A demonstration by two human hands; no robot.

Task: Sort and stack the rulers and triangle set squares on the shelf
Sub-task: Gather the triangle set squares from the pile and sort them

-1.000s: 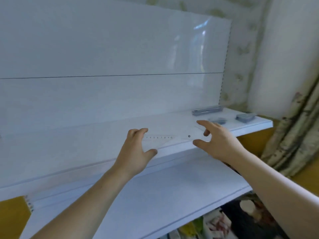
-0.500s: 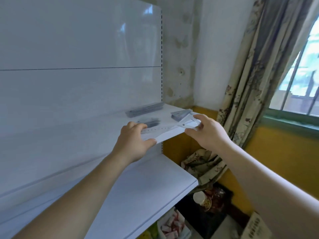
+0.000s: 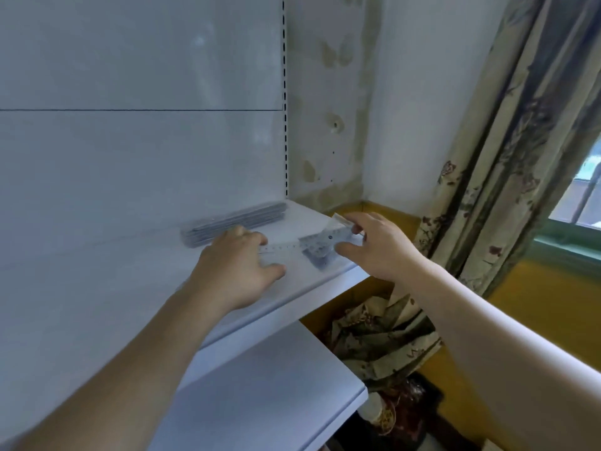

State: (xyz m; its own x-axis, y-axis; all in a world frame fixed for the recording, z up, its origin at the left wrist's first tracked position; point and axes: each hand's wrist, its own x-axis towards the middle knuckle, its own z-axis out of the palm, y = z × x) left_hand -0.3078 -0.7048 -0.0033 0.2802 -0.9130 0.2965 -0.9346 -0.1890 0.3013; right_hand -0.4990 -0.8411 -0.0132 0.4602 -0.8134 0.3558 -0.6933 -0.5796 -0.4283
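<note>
Clear ruler [image 3: 286, 247]: held at the shelf's [image 3: 292, 288] right near corner, its ends gripped by the curled left hand [image 3: 237, 271] and pinched by the right hand [image 3: 380, 245]. Risk: the set squares [image 3: 317, 257] beneath may be knocked off the edge.

On the upper shelf [image 3: 292, 289] I see the ruler stack [image 3: 234, 221] against the back, a single ruler [image 3: 282, 247] before it, spanning from my left hand [image 3: 234, 271] to my right hand [image 3: 380, 247], with set squares [image 3: 320, 260] at its right end.

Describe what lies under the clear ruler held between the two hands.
Under the ruler, near the right hand, a small grey pile lies on the shelf. The left hand hides what lies under its other end.
</note>
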